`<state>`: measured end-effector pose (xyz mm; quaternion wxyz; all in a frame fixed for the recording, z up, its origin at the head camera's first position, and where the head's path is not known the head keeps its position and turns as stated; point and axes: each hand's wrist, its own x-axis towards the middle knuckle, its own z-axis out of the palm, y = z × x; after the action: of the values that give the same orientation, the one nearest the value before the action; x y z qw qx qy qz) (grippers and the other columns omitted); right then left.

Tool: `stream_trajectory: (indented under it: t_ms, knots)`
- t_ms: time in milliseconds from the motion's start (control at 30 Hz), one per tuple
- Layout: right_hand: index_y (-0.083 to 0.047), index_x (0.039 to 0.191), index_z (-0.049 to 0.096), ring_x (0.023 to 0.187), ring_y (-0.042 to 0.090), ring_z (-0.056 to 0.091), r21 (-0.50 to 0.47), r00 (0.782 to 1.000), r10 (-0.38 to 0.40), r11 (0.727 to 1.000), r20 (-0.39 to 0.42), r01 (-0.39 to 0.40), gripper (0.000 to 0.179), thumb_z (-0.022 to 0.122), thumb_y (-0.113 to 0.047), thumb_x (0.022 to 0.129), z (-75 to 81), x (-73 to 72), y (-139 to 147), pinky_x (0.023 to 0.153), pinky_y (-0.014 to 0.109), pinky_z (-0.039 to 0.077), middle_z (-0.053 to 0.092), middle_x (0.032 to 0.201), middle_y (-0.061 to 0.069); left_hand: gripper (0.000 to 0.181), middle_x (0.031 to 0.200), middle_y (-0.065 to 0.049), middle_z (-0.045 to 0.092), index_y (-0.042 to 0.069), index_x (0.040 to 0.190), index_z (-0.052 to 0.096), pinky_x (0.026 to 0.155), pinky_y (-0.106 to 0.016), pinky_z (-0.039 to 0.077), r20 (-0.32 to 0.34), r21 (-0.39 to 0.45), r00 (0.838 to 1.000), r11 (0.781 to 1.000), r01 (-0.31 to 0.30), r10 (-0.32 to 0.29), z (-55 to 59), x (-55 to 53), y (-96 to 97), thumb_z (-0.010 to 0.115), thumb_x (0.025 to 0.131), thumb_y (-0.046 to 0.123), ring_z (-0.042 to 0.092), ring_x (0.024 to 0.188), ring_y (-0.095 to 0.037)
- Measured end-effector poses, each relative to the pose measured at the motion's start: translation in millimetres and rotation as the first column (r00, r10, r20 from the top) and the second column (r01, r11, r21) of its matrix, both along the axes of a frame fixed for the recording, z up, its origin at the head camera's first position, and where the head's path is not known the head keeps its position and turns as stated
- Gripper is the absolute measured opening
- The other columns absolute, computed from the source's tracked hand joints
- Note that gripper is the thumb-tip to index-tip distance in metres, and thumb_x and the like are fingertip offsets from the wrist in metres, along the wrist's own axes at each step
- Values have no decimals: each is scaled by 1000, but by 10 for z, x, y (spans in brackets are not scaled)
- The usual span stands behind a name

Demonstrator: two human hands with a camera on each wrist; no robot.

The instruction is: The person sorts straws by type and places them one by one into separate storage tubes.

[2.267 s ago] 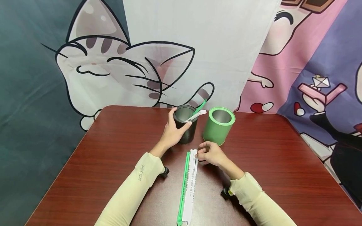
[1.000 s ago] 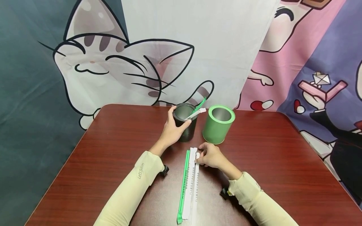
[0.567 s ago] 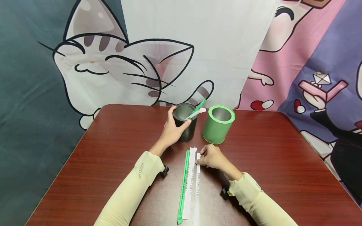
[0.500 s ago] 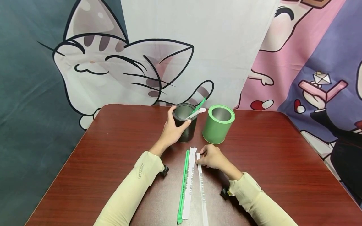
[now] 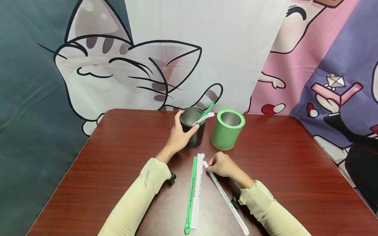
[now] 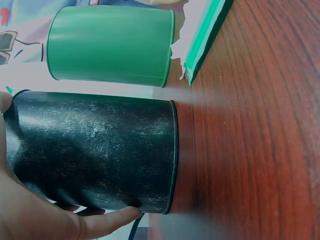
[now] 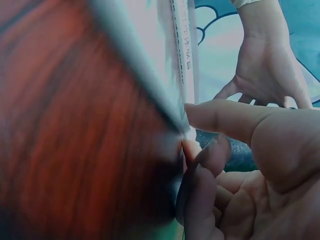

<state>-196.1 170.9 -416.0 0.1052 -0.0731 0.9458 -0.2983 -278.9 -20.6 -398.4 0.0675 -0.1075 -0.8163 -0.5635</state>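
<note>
In the head view my left hand [image 5: 178,139] holds a black can [image 5: 196,137] round its side, thumb at the front. A green-wrapped straw [image 5: 209,109] and a white-wrapped straw [image 5: 204,118] lean out of its mouth. My right hand [image 5: 222,164] pinches one end of a thin white-wrapped straw [image 5: 229,203], which slants across the table toward the near right. Just left of it lie another green-wrapped straw [image 5: 191,196] and a white-wrapped one [image 5: 197,193], side by side. The left wrist view shows the black can [image 6: 95,145] standing on the table.
A green can [image 5: 226,136] with an open mouth stands upright, close to the black can's right side. The reddish-brown table [image 5: 118,150] ends in front of a printed cartoon cloth [image 5: 236,59] hanging behind it.
The right hand has drawn the thin white straw away from the other straws, and its near end has swung to the right. The left hand has stayed on the black can.
</note>
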Motion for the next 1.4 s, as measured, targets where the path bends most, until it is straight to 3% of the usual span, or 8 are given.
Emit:
stream_trajectory:
  t_ms: [233,400,600,767,1000,1167,1400]
  knots:
    - [-16,57,62,51,8,48,31,995,77,997,-59,-75,15,72,-17,68,5,7,20,52,25,40,53,53,-9,84,132,0,41,40,140,14,93,-46,35,-4,-3,1000,1000,2,-2,-2,-2,-4,60,75,64,45,116,-20]
    - [-12,62,62,53,7,48,-68,997,62,996,-55,-66,13,71,-15,71,2,11,44,53,25,42,53,55,-8,84,134,0,40,41,140,13,93,-47,35,3,-7,1000,1000,6,-6,-1,2,-6,60,75,65,44,117,-20]
    - [-8,72,62,44,15,55,-209,998,52,977,22,-47,12,72,-14,77,79,30,98,43,28,44,56,55,0,86,132,0,41,36,142,15,93,-46,35,-4,-3,1000,1000,3,-3,18,-3,3,61,75,64,45,115,-20]
    - [-6,78,63,46,25,59,-279,997,73,958,20,-64,12,72,-14,78,216,44,144,41,31,45,62,60,4,87,131,0,42,32,143,16,93,-46,35,-11,1,1000,1000,2,-2,28,-8,6,61,75,64,46,114,-20]
    - [-3,84,63,46,28,58,-376,999,40,925,-31,-49,18,74,-17,78,448,66,182,41,33,45,62,60,11,87,132,0,41,34,142,15,92,-47,35,1,-3,1000,1000,8,-8,16,-5,-2,60,75,65,45,115,-20]
    - [-3,89,65,49,33,60,-440,996,-1,897,-85,-36,20,74,-18,79,632,102,214,44,38,47,65,63,10,88,132,0,41,35,142,15,93,-47,35,4,2,1000,1000,8,-8,4,-3,-3,60,74,66,45,115,-20]
    - [-2,93,66,55,33,64,-519,987,-110,854,-120,32,25,74,-21,79,863,163,263,44,36,48,69,75,11,87,131,1,42,35,142,16,92,-47,36,13,1,1000,1000,4,-4,-2,9,4,61,74,65,45,114,-20]
